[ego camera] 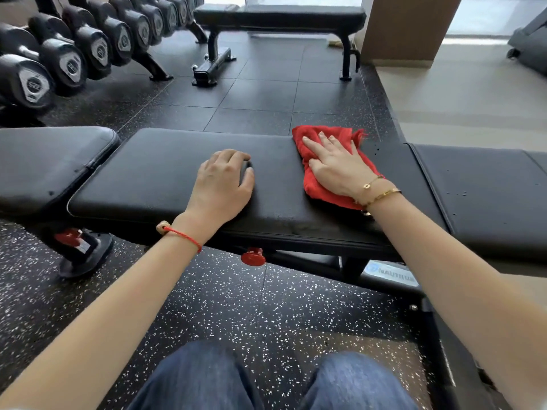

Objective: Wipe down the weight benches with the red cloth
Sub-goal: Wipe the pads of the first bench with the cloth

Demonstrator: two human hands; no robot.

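Right hand: my right hand [337, 165] lies flat, fingers spread, pressing the crumpled red cloth [322, 164].
Cloth: right of centre frame, on the black padded weight bench [165, 173].
Left hand: my left hand [223, 184] rests curled, knuckles bent, at centre frame on the pad.

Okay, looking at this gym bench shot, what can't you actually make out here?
All in the head view:
- Dark object under the left hand: curled fingers cover it; what it is cannot be told.
- Red cloth: the right hand hides its middle.
- Bench pad: whether it is already clean cannot be judged.
- Frame label: cut off by the right forearm.
- Dumbbell markings: too blurred to read.
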